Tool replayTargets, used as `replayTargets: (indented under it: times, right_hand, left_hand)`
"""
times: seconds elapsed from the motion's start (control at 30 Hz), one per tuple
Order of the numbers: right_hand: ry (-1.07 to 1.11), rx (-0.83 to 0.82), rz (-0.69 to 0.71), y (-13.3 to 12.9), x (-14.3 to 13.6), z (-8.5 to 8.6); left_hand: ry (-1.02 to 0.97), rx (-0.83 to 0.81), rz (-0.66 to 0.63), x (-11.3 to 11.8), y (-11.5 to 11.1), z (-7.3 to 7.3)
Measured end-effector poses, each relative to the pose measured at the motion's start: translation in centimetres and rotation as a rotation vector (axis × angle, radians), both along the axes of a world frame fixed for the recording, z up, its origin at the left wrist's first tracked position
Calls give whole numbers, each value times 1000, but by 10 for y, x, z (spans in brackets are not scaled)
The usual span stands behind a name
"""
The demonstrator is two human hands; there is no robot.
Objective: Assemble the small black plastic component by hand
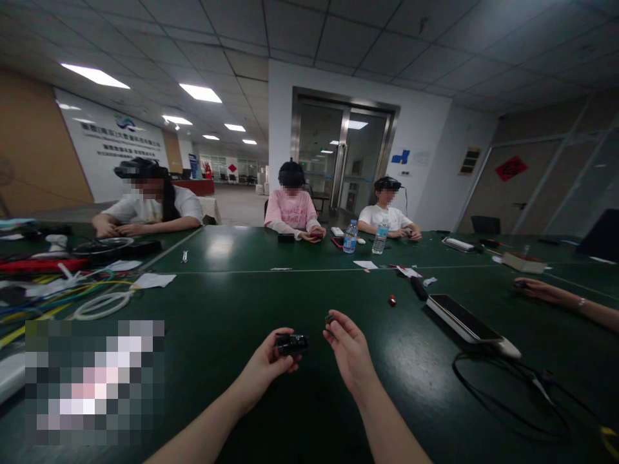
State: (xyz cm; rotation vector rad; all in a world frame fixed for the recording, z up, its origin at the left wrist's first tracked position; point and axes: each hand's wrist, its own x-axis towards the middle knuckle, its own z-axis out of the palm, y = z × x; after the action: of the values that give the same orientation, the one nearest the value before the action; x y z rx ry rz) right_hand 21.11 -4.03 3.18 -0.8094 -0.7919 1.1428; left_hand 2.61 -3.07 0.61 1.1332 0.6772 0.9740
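My left hand [269, 366] is closed around a small, black, glossy, box-shaped object [293, 345], held just above the dark green table [232, 399]. What kind of object it is I cannot make out. To its right, my right hand [352, 353] is raised a little, thumb and forefinger pinched on a tiny dark piece [329, 318]. The two hands are apart, with a short gap between the black object and the tiny piece. A small red and dark item [392, 300] lies beyond my right hand.
A white device with a dark screen [464, 318] and a black cable [459, 380] lie at right. Tangled cables [104, 303] crowd the left. Two water bottles [351, 237] stand farther back. Three people sit opposite; another person's hand [536, 288] reaches in from the right.
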Motion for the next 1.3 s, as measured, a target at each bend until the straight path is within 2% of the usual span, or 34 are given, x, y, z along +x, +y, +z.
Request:
replayTargets:
  times: [0.23,0.4,0.5,0.63,0.8,0.9,1.07,1.3]
  right_hand:
    - [-310,78,124,-6,-10,-2]
    - [-724,235,87,-11,-16,3]
    - [-934,201,121,-12,-16,3]
    - [-1050,157,143,-13,-14,3]
    - [-1210,214,173,-17,-14,12]
    - [-1242,204,189,-18,-15,13]
    - [-1159,171,206,-17,-14,7]
    - [-1078,224,202,-16,-15,8]
  left_hand:
    - [-27,3,-20,1,-2,5]
    - [-29,10,-32,0,-2,5]
    - [-27,39,-30,0,-2,4]
    - [-12,47,-43,1,-1,2]
    - [38,54,-57,1,0,1]
    - [52,58,-59,1,0,2]
    - [46,43,-48,0,-1,5]
    - [-3,15,-48,-2,-1,3]
